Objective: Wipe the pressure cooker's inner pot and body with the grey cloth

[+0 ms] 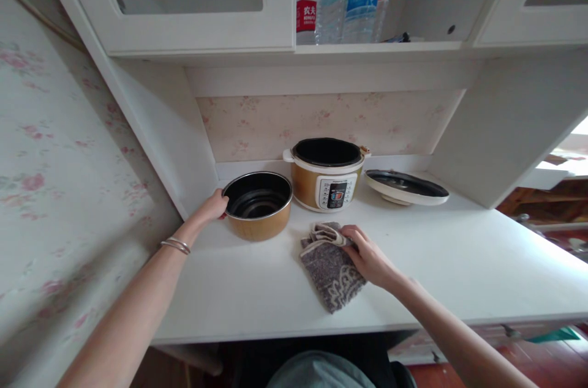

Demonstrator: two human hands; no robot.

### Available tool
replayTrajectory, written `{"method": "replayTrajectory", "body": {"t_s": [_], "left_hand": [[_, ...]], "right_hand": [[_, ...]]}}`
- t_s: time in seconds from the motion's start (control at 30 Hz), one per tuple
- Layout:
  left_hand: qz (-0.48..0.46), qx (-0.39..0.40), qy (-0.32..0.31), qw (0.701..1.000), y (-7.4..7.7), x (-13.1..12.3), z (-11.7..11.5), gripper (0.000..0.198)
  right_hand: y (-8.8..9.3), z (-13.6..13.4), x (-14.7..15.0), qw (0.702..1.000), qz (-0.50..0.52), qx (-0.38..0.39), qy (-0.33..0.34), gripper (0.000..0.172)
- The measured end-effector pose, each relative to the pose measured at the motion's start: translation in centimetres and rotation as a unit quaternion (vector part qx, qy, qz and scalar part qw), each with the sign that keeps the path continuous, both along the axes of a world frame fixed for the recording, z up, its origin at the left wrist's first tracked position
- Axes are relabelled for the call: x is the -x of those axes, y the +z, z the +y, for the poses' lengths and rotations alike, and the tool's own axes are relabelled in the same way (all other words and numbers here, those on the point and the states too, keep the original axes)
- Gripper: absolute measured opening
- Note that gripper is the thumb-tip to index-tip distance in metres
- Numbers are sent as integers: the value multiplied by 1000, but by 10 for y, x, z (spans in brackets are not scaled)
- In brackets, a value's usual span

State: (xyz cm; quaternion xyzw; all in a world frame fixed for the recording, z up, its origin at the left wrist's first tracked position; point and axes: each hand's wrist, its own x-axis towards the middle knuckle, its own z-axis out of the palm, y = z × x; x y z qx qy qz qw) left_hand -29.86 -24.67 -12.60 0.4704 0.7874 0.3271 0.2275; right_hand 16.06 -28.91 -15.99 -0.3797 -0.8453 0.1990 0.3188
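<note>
Left hand [214,205] holds the round, black-lined pot [260,229] at its side; right hand [367,257] pinches a folded, nubbly grey cloth [331,275] on the smooth bench [229,302]

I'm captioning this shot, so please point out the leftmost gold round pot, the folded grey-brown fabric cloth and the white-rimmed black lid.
Gold round pot with black inside [258,227]: head view, outer front wall.
Folded grey-brown fabric cloth [328,270]: head view, its middle.
White-rimmed black lid [407,183]: head view, black face.
</note>
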Motion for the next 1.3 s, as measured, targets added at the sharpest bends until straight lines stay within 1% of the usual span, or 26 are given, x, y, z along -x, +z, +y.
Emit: {"method": "replayTrajectory", "body": {"t_s": [0.07, 0.17, 0.27, 0.33, 0.4, 0.47, 0.57, 0.6, 0.63, 0.67, 0.73, 0.77, 0.8, 0.83, 0.87, 0.9, 0.93, 0.97, 1.03, 1.1, 1.13, 1.23, 1.3], "left_hand": [[-3, 0, 2, 1000, 0, -1, 0, 37], [-8, 0, 3, 1000, 2, -3, -2, 37], [-9, 0, 5, 1000, 3, -5, -4, 38], [-8, 3, 6, 1000, 4, -7, -5, 39], [-6, 8, 5, 1000, 5, -8, -6, 39], [-4, 12, 3, 1000, 7, -10, -6, 40], [1, 18, 2, 1000, 8, -12, -8, 42], [2, 19, 2, 1000, 9, -12, -8, 42], [2, 21, 2, 1000, 9, -13, -9, 42], [3, 22, 3, 1000, 10, -13, -9, 42], [6, 24, 5, 1000, 10, -12, -9, 42], [7, 24, 5, 1000, 10, -12, -8, 41], [8, 24, 5, 1000, 10, -12, -8, 41], [9, 24, 5, 1000, 9, -11, -7, 41], [10, 24, 3, 1000, 9, -11, -7, 41], [10, 23, 2, 1000, 8, -10, -6, 41], [9, 23, 1, 1000, 7, -10, -6, 41], [9, 22, -1, 1000, 7, -10, -6, 41], [8, 20, -2, 1000, 5, -9, -5, 41], [7, 17, -5, 1000, 3, -7, -5, 41], [6, 15, -6, 1000, 2, -6, -5, 42], [5, 10, -14, 1000, 1, -3, -5, 42], [5, 8, -23, 1000, 1, -1, -4, 41]], "right_hand": [[0, 1, 3, 1000, 19, 0, -14, 30], [-7, 15, 9, 993, 8, 54, -105, 35], [-19, 35, 17, 975, -31, 111, -191, 36], [-29, 47, 21, 964, -64, 131, -224, 35], [-35, 53, 24, 957, -89, 136, -240, 35], [-37, 53, 26, 958, -90, 99, -254, 36], [-27, 40, 24, 958, -67, -42, -276, 46], [-22, 33, 23, 959, -60, -88, -262, 46], [-17, 26, 21, 965, -62, -120, -225, 44], [-13, 18, 19, 974, -73, -135, -165, 40], [-8, 5, 15, 985, -124, -122, -13, 39], [-8, 0, 13, 981, -155, -105, 52, 45], [-10, -2, 11, 974, -184, -87, 96, 57], [-14, -2, 10, 969, -206, -69, 116, 72], [-17, 0, 8, 967, -219, -52, 117, 86], [-21, 4, 7, 967, -226, -34, 110, 96], [-25, 10, 5, 968, -229, -16, 101, 101], [-27, 15, 4, 968, -230, -1, 95, 101], [-30, 26, 1, 970, -225, 17, 87, 92], [-29, 32, -1, 973, -218, 15, 70, 80], [-27, 33, -2, 974, -218, 9, 56, 76], [-20, 34, -1, 968, -250, -4, 26, 72], [-10, 36, 2, 956, -290, -8, 38, 74]]}}
